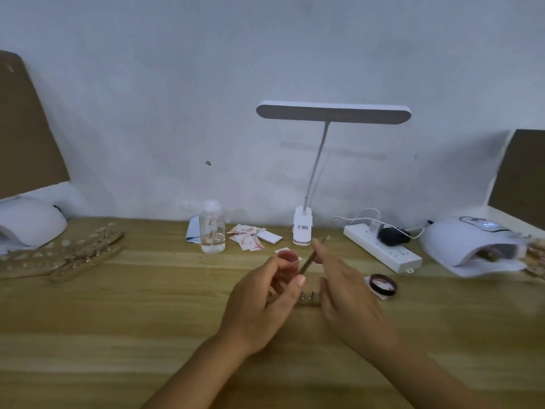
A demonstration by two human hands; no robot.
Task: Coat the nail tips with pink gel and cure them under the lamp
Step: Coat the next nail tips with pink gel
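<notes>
A: What's nearest?

B: Two bare forearms reach in over the wooden bench (pixel 118 335). The left hand (pixel 259 305) is curled round a small gel pot (pixel 287 262), thumb across its front. The pot is open, with pink inside, and is held above the bench.

A: And the other?

B: The right hand (pixel 345 293) pinches a thin brush (pixel 308 262), which slants down to the pot's right side. The picture is too blurred to tell whether the bristles touch the gel.

A: Anything between the hands?

B: A short wooden strip (pixel 309 298) with small metal pegs, mostly hidden by the hands. Just right of it lies a dark round lid (pixel 383 285).

A: Farther back?

B: A clear pump bottle (pixel 211 228), some scattered packets (pixel 246 237), a white desk lamp (pixel 333 113) and a power strip (pixel 383 249) near the wall. A white curing lamp (pixel 463 243) sits far right and a second curing lamp (pixel 29 222) far left. In front of that one lie long holders (pixel 73 255) that carry rows of pale nail tips (pixel 101 230).
</notes>
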